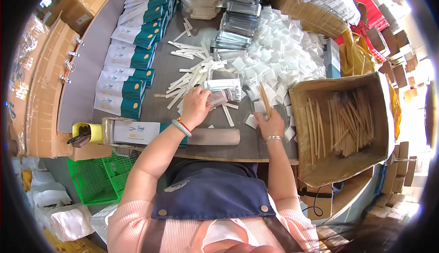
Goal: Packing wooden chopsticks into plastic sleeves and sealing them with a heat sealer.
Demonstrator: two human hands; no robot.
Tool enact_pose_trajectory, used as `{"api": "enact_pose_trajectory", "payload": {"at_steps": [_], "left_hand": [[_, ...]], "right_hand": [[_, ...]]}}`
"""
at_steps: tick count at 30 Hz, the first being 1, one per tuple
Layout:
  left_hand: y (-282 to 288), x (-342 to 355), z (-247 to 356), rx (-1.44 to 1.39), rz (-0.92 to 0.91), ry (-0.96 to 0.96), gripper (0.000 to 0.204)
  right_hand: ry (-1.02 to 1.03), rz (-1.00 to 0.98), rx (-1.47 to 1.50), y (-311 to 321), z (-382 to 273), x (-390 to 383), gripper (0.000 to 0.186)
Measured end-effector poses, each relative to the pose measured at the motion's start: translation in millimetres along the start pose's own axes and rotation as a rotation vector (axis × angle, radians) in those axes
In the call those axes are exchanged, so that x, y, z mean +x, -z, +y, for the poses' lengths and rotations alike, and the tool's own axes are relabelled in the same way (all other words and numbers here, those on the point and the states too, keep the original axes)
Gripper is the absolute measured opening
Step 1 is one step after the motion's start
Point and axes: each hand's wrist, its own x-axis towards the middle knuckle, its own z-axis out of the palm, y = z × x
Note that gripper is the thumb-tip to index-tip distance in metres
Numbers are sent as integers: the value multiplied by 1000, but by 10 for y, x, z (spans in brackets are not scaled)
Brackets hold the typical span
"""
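Observation:
My left hand [195,106] grips a small clear packet [216,99] just beside some silvery packets [226,86] at the middle of the table. My right hand [270,125] holds a few slim wooden sticks [264,95] upright, next to the pile of small white squares [281,52]. Loose white strips [186,52] lie scattered left of and behind my left hand. A flat white-and-teal printed pack [136,132] lies near the front edge, beside a pale tan roll or bar [212,136].
A cardboard box [302,138] with wooden sticks stands at right. Stacked white-and-teal packs [120,86] line the left, silvery stacks [235,26] the back. A yellow cup [93,133] with dark tools sits front left; a green crate [93,184] is below. Cardboard boxes [55,79] surround the table.

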Motion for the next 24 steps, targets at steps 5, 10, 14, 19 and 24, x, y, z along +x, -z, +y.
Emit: {"api": "enact_pose_trajectory", "payload": {"at_steps": [5,10,14,19,24], "left_hand": [[52,-11,-38,-234,-32,89,22],[354,-111,-218,-575,-62,261,21],[358,-258,-378,-740,-101,344,23],[509,-517,26,-485,-260,97,20],[432,-698,254,-99,-160,-169,32]], "right_hand": [[198,180,152,-102,160,88,34],[357,-462,345,129,-205,-207,21],[556,-548,344,-103,-362,-337,24],[284,-801,644,134,-265,-372,28],[269,-986,774,122,-182,-417,36]]}}
